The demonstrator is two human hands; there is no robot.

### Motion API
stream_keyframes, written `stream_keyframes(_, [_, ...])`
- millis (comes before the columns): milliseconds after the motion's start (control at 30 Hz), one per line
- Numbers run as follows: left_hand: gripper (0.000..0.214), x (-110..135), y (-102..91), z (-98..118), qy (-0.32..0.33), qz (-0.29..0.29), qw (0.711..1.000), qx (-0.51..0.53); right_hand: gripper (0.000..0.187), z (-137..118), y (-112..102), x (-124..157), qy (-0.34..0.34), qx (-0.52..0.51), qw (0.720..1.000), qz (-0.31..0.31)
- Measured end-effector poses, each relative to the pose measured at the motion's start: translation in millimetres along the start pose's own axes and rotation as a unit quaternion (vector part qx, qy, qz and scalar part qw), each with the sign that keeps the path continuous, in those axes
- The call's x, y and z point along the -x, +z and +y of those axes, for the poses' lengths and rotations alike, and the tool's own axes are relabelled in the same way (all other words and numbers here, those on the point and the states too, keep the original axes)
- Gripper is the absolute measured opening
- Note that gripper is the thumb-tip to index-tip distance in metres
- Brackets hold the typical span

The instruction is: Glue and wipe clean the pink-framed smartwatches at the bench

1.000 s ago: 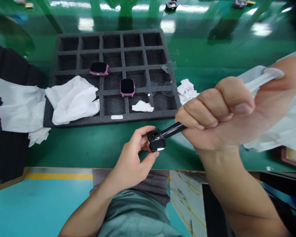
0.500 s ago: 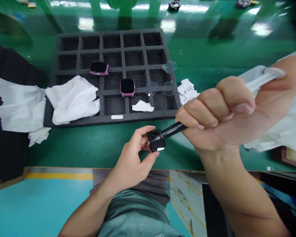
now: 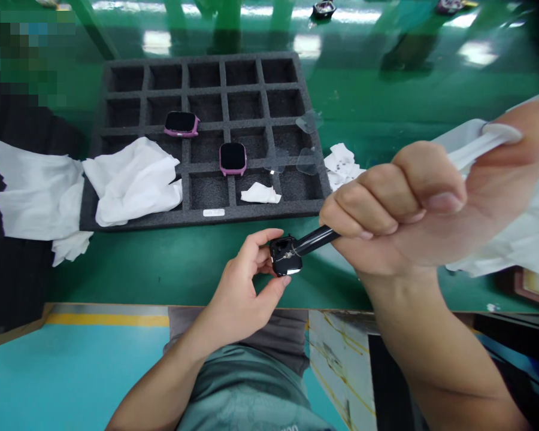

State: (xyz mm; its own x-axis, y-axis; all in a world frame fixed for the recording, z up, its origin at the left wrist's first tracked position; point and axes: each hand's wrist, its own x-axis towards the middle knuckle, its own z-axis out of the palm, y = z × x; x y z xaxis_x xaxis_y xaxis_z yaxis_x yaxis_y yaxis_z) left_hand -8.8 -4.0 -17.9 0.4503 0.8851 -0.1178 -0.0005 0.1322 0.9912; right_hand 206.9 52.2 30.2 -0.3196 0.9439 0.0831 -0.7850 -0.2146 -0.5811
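My left hand [image 3: 245, 293] pinches a small black watch case [image 3: 282, 263] by its edges, with thumb and fingers on opposite sides. Above it my right hand [image 3: 404, 209] is wrapped round a black syringe [image 3: 315, 239] with a white plunger [image 3: 480, 145]. The thumb presses against the plunger's end. The syringe slants down to the left, and its thin tip reaches the inside of the case. Whether the tip touches the surface, I cannot tell. A white patch shows on the case's lower edge.
Behind my hands lies a black foam tray [image 3: 260, 214] with two pink-framed watches [image 3: 232, 157], clear films [image 3: 306, 160] and a crumpled white wipe [image 3: 260, 193]. White cloths [image 3: 135, 182] cover its left side. Black foam [image 3: 18, 263] is stacked at left; more white sheets [image 3: 516, 221] lie at right.
Almost nothing differs. The view has shifted very slightly; the case, the syringe and both hands keep the same positions relative to each other.
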Motion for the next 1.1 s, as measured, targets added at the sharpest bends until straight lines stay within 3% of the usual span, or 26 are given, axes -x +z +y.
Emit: stream_keyframes(1100, [0.051, 0.8, 0.3, 0.5, -0.002, 0.001, 1.0, 0.006, 0.055, 1.1, -1.7, 2.2, 0.017, 0.018, 1.0, -0.014])
